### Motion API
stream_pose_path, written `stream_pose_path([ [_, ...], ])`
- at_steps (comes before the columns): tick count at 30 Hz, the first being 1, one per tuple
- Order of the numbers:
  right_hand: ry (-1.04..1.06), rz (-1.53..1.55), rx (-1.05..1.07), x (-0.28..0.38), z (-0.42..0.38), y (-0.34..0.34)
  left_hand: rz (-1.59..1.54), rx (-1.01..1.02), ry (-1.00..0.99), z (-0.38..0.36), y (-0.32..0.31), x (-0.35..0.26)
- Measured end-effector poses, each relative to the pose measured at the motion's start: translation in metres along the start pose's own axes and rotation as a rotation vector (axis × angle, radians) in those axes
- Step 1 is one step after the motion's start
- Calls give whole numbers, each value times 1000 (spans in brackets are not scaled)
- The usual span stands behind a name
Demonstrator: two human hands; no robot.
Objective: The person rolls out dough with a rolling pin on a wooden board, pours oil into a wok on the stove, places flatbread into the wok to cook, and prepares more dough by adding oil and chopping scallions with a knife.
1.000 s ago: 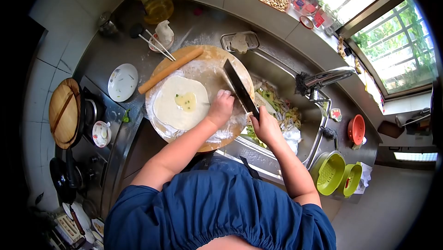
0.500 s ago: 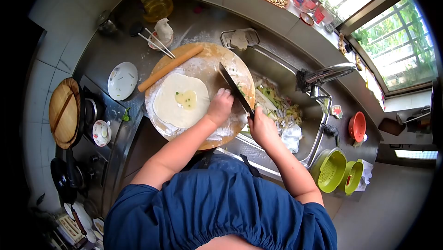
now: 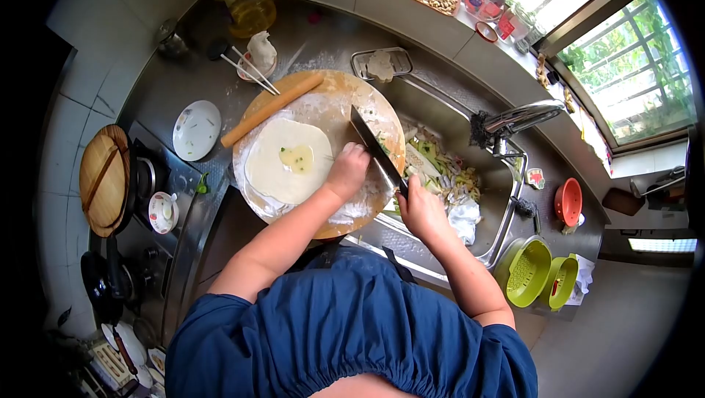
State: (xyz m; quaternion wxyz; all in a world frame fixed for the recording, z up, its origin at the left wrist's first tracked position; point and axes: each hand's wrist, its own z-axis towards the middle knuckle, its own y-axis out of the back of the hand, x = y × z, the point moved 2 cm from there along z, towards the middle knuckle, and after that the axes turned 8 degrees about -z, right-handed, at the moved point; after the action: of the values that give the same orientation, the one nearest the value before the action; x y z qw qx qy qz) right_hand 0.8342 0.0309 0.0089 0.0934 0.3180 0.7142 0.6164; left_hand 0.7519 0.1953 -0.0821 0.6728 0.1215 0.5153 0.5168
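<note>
My right hand (image 3: 424,211) is wrapped round the black handle of a cleaver (image 3: 374,145), its dark blade slanting across the right side of a round, floury wooden board (image 3: 341,93). Just left of the blade, my left hand (image 3: 348,172) is closed with the fingers curled down; whatever lies under them is hidden. Small green bits (image 3: 383,141) lie on the board past the blade. Left of my left hand, a flat sheet of dough (image 3: 268,170) carries a small pool of oily liquid (image 3: 296,158) with green pieces. A rolling pin (image 3: 272,109) rests at the board's upper left.
Right of the board, the sink (image 3: 505,211) holds vegetable scraps (image 3: 444,170) beneath a faucet (image 3: 525,115). A white plate (image 3: 196,131), a bowl with chopsticks (image 3: 253,71) and a small bowl (image 3: 163,212) stand to the left. Green baskets (image 3: 527,273) sit at lower right.
The cleaver has shifted slightly down and its blade has tipped, showing more of its face. My right hand has moved slightly with it; my left hand stays beside the blade.
</note>
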Motion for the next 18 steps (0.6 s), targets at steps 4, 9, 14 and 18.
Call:
stream_pose_path([
  [4, 10, 57, -64, 8, 14, -13, 67, 70, 1, -2, -1, -1],
  [9, 5, 137, -48, -1, 27, -8, 10, -5, -12, 4, 3, 0],
  [14, 0, 181, -103, 2, 4, 7, -167, -82, 131, 4, 12, 3],
  [18, 6, 92, -45, 7, -3, 5, -82, -38, 65, 1, 11, 6],
])
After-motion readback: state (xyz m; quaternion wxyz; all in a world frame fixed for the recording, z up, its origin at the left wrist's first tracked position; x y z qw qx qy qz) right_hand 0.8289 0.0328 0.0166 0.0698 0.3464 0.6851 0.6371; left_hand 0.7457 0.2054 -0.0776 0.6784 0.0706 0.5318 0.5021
